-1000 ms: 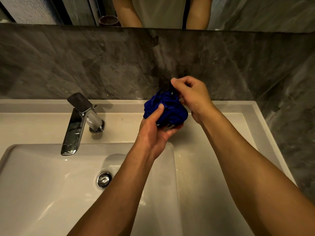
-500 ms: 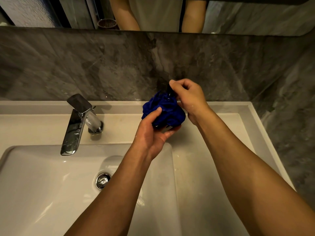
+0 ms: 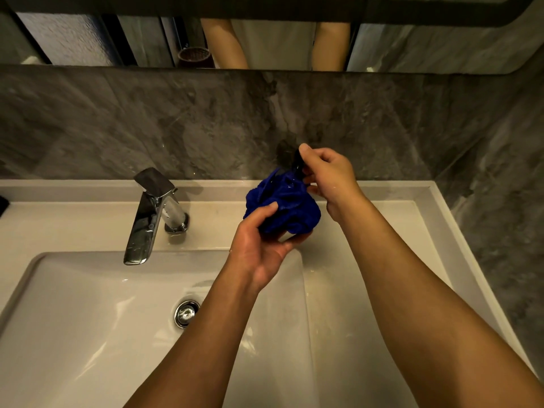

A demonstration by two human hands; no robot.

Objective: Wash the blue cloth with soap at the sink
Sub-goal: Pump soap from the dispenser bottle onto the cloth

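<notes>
Blue cloth (image 3: 284, 209), bunched into a ball, held in the air above the far right part of the sink (image 3: 88, 334), over the flat ledge behind the basin. Left hand (image 3: 262, 242) cupped beneath and against the near side of the cloth, thumb pressed on the upper left of the bundle, fingers curled under it: grip closed around the cloth. Right hand (image 3: 329, 179) at the far right side of the bundle, thumb and forefinger pinching a small dark object (image 3: 298, 163) directly above the cloth; nature of that object unclear, partly hidden by the fingers. Remaining fingers of the right hand curled, touching the far edge of the cloth. Both forearms bare, entering from the near edge, right arm crossing over the wet right side of the desk (image 3: 397, 231).

Chrome tap (image 3: 153, 213) to the left of the cloth, well apart from it, spout angled toward the near side above the basin; no water stream visible. Round metal drain (image 3: 186, 313) in the basin floor, near side of the tap, just beside the left forearm. Grey marbled wall panel (image 3: 147, 122) behind the sink. Mirror (image 3: 279, 39) along the top, showing the person's torso and arms and a small round basket (image 3: 194, 55).
</notes>
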